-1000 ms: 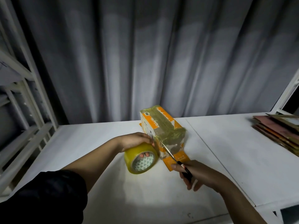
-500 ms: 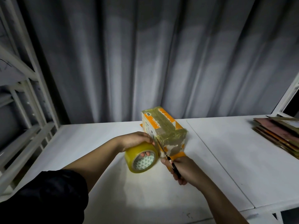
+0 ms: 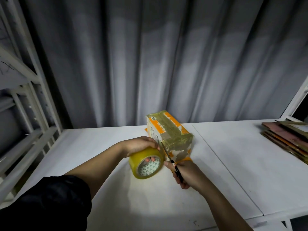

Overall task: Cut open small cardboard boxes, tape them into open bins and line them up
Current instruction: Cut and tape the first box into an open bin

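I see a small box (image 3: 168,134) lying on its side on the white bench (image 3: 233,164), close to the grey curtain (image 3: 166,55). The box is orange and white and has lots of shiny tape stuck over it. My left hand (image 3: 141,145) grips a big yellow roll of tape (image 3: 146,162), with fingers tucked inside the hole, and the roll sits just beside the near end of the box. My right hand (image 3: 186,174) is curled around black-handled scissors (image 3: 170,160). The thin blades point up at the near corner of the box, between the roll and the box. A pile of flat cardboard (image 3: 288,140) rests far off on the right side of the bench. A white metal rack (image 3: 25,114) stands on the left.
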